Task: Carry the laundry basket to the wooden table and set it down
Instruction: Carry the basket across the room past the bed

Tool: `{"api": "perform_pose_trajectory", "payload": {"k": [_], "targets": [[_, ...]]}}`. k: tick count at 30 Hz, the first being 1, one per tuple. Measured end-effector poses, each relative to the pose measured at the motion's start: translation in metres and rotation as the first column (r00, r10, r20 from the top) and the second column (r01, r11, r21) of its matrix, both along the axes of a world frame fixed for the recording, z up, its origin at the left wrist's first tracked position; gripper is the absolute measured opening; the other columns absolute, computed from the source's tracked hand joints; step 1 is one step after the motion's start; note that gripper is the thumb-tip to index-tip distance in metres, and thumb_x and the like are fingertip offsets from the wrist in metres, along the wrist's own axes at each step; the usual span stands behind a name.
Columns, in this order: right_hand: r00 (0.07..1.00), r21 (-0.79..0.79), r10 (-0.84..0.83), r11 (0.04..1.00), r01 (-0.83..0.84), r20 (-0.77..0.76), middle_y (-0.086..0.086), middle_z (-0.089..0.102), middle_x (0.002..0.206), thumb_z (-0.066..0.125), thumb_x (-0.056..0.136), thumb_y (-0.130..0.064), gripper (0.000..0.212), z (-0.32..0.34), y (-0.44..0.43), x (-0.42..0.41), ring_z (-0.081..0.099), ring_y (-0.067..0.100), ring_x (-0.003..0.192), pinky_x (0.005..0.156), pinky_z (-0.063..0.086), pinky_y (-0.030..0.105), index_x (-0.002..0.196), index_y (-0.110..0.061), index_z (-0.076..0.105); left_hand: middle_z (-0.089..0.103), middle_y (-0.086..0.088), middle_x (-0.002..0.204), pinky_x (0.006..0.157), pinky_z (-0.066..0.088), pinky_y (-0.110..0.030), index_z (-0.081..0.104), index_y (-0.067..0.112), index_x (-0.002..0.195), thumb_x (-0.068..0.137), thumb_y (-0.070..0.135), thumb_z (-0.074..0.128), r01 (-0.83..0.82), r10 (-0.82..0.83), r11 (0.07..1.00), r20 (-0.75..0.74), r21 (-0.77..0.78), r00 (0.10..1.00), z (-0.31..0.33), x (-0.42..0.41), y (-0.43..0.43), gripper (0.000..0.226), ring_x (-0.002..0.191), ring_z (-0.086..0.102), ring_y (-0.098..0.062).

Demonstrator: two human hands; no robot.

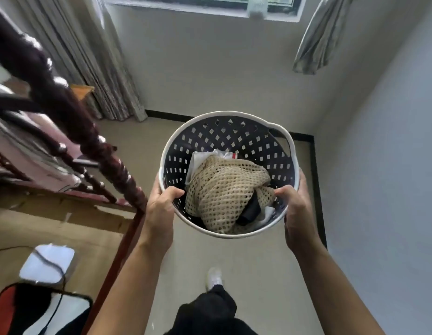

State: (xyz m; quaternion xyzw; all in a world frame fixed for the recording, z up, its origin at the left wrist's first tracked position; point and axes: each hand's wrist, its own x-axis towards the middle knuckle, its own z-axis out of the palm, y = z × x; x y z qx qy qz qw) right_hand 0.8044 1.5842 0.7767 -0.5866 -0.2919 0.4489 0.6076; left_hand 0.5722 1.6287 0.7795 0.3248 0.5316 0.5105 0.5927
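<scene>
A round laundry basket (224,131) sits in the middle of the frame, held up in the air above the floor (258,257). It has a white rim and dark walls full of little holes. Inside it lies a big cream net cloth (224,189), bunched up. A white cloth with a red stripe (221,155) peeks out behind it. A small black thing (251,210) and a bit of white cloth (267,215) lie at the near side. No words can be read on any of them.

The left hand (159,206) is wrapped around the rim on the left, thumb inside the basket. The right hand (297,209) is wrapped around the rim on the right, thumb inside too.

A dark twisted wooden post (65,102) crosses the upper left of the frame. Curtains (96,59) hang at the top, beside a window (210,3). A white shoe (214,278) shows near the bottom middle.
</scene>
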Motion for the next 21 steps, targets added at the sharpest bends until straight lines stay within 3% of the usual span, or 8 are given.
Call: {"api": "perform_pose_trajectory", "payload": {"k": [2, 5, 8, 11, 14, 17, 21], "targets": [[1.000, 0.021, -0.027, 0.999, 0.028, -0.012, 0.012, 0.069, 0.132, 0.053, 0.073, -0.008, 0.080, 0.009, 0.050, 0.010, 0.064, 0.038, 0.129, 0.109, 0.053, 0.058, 0.152, -0.022, 0.049, 0.076, -0.002, 0.084, 0.055, 0.059, -0.030, 0.057, 0.005, 0.134, 0.090, -0.007, 0.043, 0.012, -0.012, 1.000, 0.008, 0.017, 1.000, 0.011, 0.011, 0.052, 0.048, 0.074, 0.073, -0.024], [0.999, 0.036, -0.053, 0.998, 0.053, -0.006, 0.002, 0.072, 0.122, 0.053, 0.072, -0.009, 0.081, 0.018, 0.120, 0.025, 0.072, 0.029, 0.112, 0.092, 0.060, 0.048, 0.151, -0.022, 0.050, 0.075, -0.010, 0.106, 0.079, 0.062, -0.041, 0.060, 0.013, 0.131, 0.088, -0.009, 0.042, 0.054, -0.054, 0.997, -0.003, 0.050, 0.999, 0.023, 0.027, 0.129, 0.051, 0.104, 0.071, -0.034], [0.996, 0.063, -0.086, 0.994, 0.087, -0.015, 0.001, 0.072, 0.123, 0.053, 0.072, -0.008, 0.080, 0.020, 0.186, 0.039, 0.067, 0.032, 0.126, 0.098, 0.059, 0.042, 0.152, -0.018, 0.050, 0.074, -0.016, 0.117, 0.098, 0.055, -0.054, 0.060, 0.014, 0.132, 0.087, -0.006, 0.043, 0.081, -0.079, 0.994, -0.031, 0.070, 0.996, 0.025, 0.039, 0.201, 0.053, 0.118, 0.065, -0.042], [0.997, 0.076, -0.064, 0.995, 0.067, -0.041, 0.006, 0.072, 0.128, 0.052, 0.074, -0.007, 0.079, 0.014, 0.259, 0.049, 0.066, 0.032, 0.129, 0.101, 0.059, 0.042, 0.153, -0.017, 0.049, 0.074, -0.015, 0.120, 0.100, 0.054, -0.053, 0.058, 0.012, 0.136, 0.089, -0.007, 0.042, 0.068, -0.066, 0.995, -0.040, 0.066, 0.997, 0.019, 0.048, 0.271, 0.054, 0.118, 0.067, -0.037], [0.999, 0.079, -0.009, 0.997, 0.013, -0.051, 0.007, 0.072, 0.132, 0.052, 0.075, -0.007, 0.078, 0.000, 0.341, 0.055, 0.064, 0.033, 0.130, 0.111, 0.053, 0.051, 0.152, -0.020, 0.050, 0.075, -0.012, 0.118, 0.101, 0.055, -0.050, 0.059, 0.012, 0.134, 0.089, -0.009, 0.040, 0.017, -0.014, 0.998, -0.059, 0.063, 0.998, 0.009, 0.055, 0.344, 0.053, 0.114, 0.069, -0.031], [0.997, 0.060, 0.063, 0.996, -0.060, -0.049, 0.012, 0.070, 0.137, 0.052, 0.076, -0.007, 0.076, -0.009, 0.431, 0.058, 0.063, 0.035, 0.131, 0.114, 0.048, 0.058, 0.150, -0.022, 0.052, 0.072, -0.018, 0.126, 0.099, 0.056, -0.046, 0.059, 0.010, 0.133, 0.090, -0.009, 0.039, -0.052, 0.055, 0.997, -0.060, 0.063, 0.997, 0.006, 0.056, 0.417, 0.052, 0.119, 0.067, -0.035], [0.983, 0.027, 0.185, 0.982, -0.185, -0.014, 0.010, 0.070, 0.132, 0.053, 0.073, -0.010, 0.072, 0.000, 0.546, 0.044, 0.064, 0.034, 0.128, 0.114, 0.048, 0.058, 0.143, -0.027, 0.055, 0.078, -0.005, 0.112, 0.089, 0.058, -0.034, 0.065, 0.012, 0.125, 0.087, -0.009, 0.043, -0.207, 0.210, 0.975, -0.034, 0.081, 0.977, 0.013, 0.039, 0.501, 0.048, 0.115, 0.070, -0.028]]}}
